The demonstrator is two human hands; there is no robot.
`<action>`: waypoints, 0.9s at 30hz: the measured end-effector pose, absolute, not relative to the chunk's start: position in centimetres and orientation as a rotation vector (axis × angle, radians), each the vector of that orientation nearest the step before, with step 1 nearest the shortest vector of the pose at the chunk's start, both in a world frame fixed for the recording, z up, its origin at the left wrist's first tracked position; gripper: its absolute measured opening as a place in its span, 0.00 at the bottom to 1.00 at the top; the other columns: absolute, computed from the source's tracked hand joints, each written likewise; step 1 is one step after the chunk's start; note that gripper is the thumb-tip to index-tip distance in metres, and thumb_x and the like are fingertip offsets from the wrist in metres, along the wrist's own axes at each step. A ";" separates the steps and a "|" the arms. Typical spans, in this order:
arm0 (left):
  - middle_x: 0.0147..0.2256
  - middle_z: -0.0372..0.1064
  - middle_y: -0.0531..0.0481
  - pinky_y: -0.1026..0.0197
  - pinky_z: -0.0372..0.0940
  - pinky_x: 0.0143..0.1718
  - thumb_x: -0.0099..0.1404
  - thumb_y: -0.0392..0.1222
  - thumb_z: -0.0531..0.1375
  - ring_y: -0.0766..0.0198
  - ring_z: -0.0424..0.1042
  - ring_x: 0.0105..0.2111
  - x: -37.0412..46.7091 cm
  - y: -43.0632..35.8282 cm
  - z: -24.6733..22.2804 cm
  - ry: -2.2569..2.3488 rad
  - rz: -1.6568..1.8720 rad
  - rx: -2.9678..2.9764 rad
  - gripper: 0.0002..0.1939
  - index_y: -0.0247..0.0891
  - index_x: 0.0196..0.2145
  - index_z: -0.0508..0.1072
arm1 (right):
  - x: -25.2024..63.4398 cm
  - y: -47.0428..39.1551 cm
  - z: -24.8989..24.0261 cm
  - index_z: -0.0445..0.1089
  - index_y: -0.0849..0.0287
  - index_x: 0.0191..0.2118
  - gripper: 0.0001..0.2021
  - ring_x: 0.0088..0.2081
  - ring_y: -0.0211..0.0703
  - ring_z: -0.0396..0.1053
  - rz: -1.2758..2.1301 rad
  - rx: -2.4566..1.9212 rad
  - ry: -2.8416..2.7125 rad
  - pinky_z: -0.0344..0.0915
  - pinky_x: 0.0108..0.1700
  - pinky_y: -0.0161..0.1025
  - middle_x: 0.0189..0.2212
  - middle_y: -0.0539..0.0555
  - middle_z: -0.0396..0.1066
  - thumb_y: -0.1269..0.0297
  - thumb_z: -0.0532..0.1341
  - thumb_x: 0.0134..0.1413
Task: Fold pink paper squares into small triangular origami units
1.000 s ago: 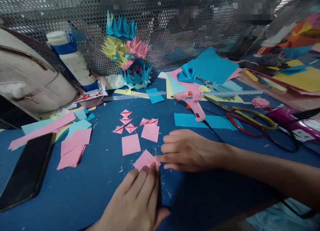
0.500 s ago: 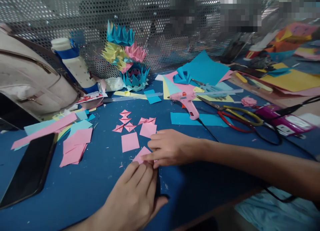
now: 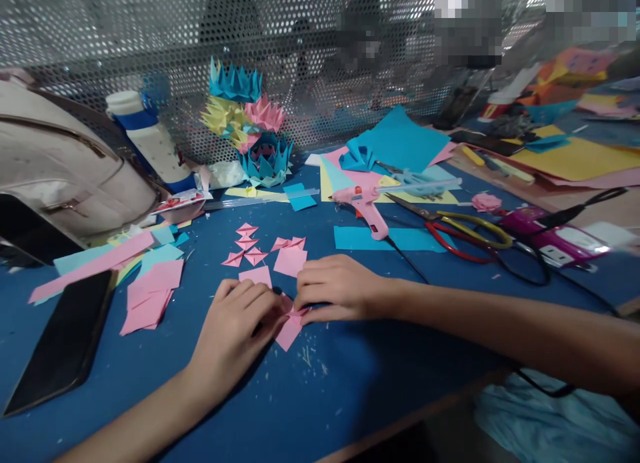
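Between my two hands lies a small pink paper square [image 3: 289,333], creased and partly raised across its middle. My left hand [image 3: 243,316] pinches its left side, with fingers curled together. On the opposite side, the fingers of my right hand [image 3: 336,288] close on the paper's edge. The fingers cover part of the sheet. Just beyond, a flat pink square [image 3: 257,275] is partly hidden by my left hand, and another pink square [image 3: 291,261] lies near my right fingers. Several small folded pink pieces [image 3: 246,243] sit farther back.
Pink paper squares [image 3: 150,299] and a black phone [image 3: 63,339] lie at left. Beyond my right hand are a pink glue gun [image 3: 370,209], scissors [image 3: 465,231] and a blue strip [image 3: 415,239]. Paper flowers [image 3: 265,157] and a bottle [image 3: 153,139] stand against the perforated metal panel [image 3: 310,56].
My left hand has moved up and left, off the paper's near side to its left edge. The pink square now shows a raised crease. The camera view has shifted slightly.
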State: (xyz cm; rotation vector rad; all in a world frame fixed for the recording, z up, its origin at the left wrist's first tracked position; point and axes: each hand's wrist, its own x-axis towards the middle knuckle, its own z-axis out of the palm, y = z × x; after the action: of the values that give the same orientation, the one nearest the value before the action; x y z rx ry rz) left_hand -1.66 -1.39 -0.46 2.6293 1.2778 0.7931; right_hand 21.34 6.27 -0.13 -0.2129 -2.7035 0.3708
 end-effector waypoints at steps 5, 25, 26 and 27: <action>0.33 0.73 0.52 0.56 0.52 0.39 0.78 0.41 0.52 0.61 0.67 0.33 -1.5 -1.8 -0.2 1.247 0.855 2.729 0.13 0.37 0.36 0.72 | 21.0 5.7 -0.5 0.72 0.61 0.38 0.12 0.36 0.39 0.66 0.357 -0.320 -2.705 0.57 0.35 0.35 0.34 0.53 0.73 0.61 0.55 0.70; 0.43 0.78 0.39 0.48 0.56 0.48 0.73 0.32 0.52 0.51 0.71 0.41 0.0 -6.0 -1.3 1.290 0.711 3.152 0.15 0.25 0.50 0.76 | 21.3 5.6 -0.2 0.70 0.59 0.34 0.10 0.33 0.38 0.59 0.138 -0.250 -2.761 0.51 0.32 0.38 0.35 0.49 0.72 0.65 0.55 0.69; 0.43 0.77 0.39 0.48 0.56 0.48 0.73 0.31 0.52 0.51 0.71 0.41 0.0 -6.0 -1.3 1.294 0.715 3.149 0.15 0.25 0.50 0.76 | 21.3 5.6 -0.1 0.70 0.59 0.34 0.11 0.33 0.38 0.58 0.128 -0.238 -2.770 0.51 0.32 0.38 0.35 0.49 0.72 0.65 0.55 0.69; 0.43 0.77 0.38 0.48 0.56 0.48 0.72 0.31 0.52 0.51 0.70 0.41 0.0 -6.0 -1.3 1.295 0.718 3.148 0.15 0.25 0.50 0.76 | 21.3 5.7 -0.1 0.69 0.59 0.34 0.12 0.32 0.38 0.58 0.118 -0.228 -2.777 0.51 0.32 0.39 0.35 0.49 0.72 0.65 0.54 0.70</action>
State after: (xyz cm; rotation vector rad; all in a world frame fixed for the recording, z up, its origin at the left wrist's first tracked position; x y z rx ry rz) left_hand -0.01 -6.00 -1.33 3.1477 1.2952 0.7176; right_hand 21.26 5.68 -0.05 -0.2282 -2.7765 0.1180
